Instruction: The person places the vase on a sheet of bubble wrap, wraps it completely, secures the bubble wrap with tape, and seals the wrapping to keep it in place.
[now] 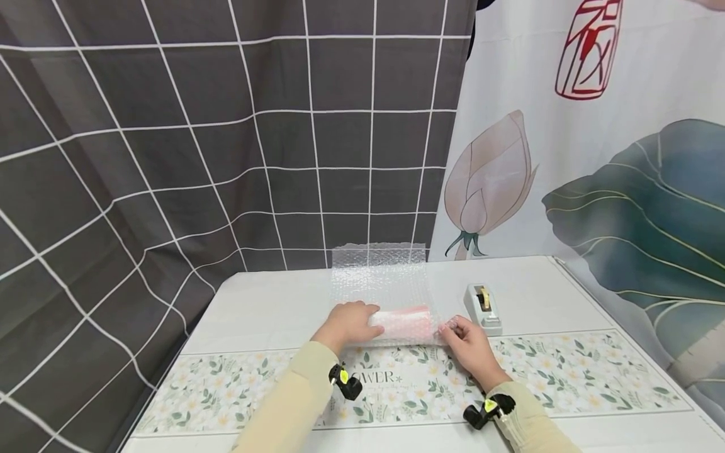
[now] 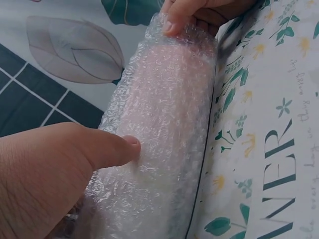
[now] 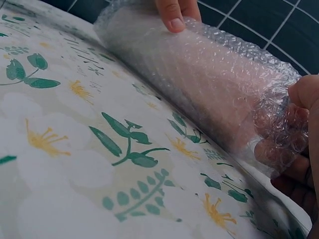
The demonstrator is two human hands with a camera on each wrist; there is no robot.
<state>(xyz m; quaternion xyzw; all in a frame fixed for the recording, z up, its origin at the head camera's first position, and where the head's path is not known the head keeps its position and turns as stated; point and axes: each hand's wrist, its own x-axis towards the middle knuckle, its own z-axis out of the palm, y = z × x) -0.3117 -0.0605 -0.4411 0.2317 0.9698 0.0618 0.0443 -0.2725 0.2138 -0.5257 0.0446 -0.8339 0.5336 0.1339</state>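
A pink-and-white, roughly cylindrical item [image 1: 404,323] lies crosswise on the table, rolled in clear bubble wrap [image 1: 379,280]. Its exact kind is blurred by the plastic. The rest of the sheet spreads flat behind it toward the back edge. My left hand [image 1: 348,322] holds the left part of the bundle, its thumb [image 2: 119,149] on the wrap; the other fingers are mostly hidden in the left wrist view. At the opposite end, my right hand [image 1: 469,345] pinches the crumpled, overhanging bubble wrap [image 3: 279,124] between thumb and fingers.
A pale tape dispenser [image 1: 483,309] with a yellowish roll stands just behind and right of the right hand. A floral printed strip [image 1: 566,371] runs across the white table [image 1: 266,308]. Dark gridded cloth [image 1: 340,145] and a lotus-patterned curtain [image 1: 510,82] hang behind.
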